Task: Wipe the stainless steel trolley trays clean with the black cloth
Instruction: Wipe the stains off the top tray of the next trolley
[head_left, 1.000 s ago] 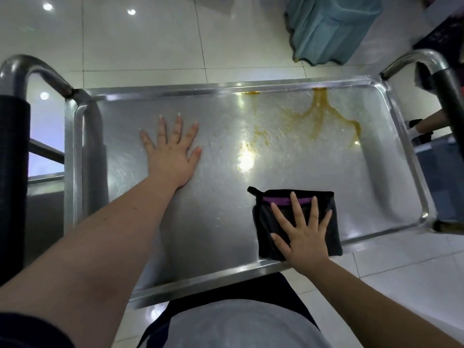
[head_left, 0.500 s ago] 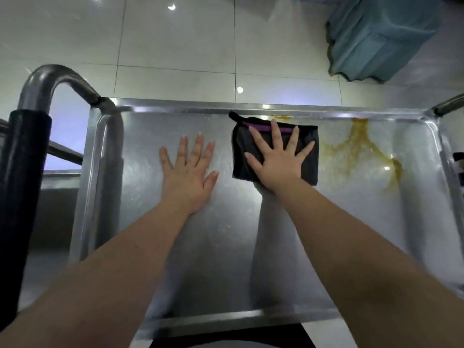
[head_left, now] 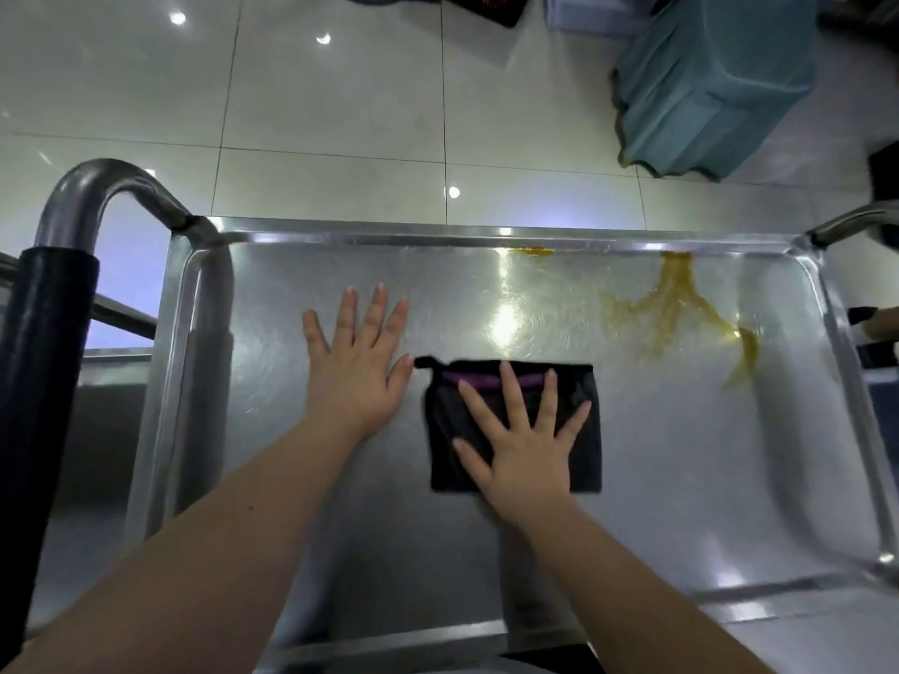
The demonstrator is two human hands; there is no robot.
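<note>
Presses the black cloth (head_left: 442, 445) flat on the middle of the trolley tray (head_left: 681, 479) with the right hand (head_left: 523, 454), fingers straight and spread wide apart. Rests the left hand (head_left: 355, 377) flat on the bare steel just beside the cloth, fingers straight and a little apart, thumb tip almost at the cloth's corner loop.

Looks like the wiping step, with the mess not yet reached. Best to push down with the whole palm and slide the cloth up and to the right, onto the sticky yellow-brown spill (head_left: 676, 304) near the far right corner. Go slow there, or risk smearing it wider. Get the small yellow spot (head_left: 532, 251) by the far rim too. Lean on the left hand to stop the trolley rolling.

Shiny, scratched steel with bright light spots. All around, pale glossy floor tiles (head_left: 340, 114), a curved handle with a black grip (head_left: 44, 357) on the left, and something under a teal cover (head_left: 715, 80) past the far side.
</note>
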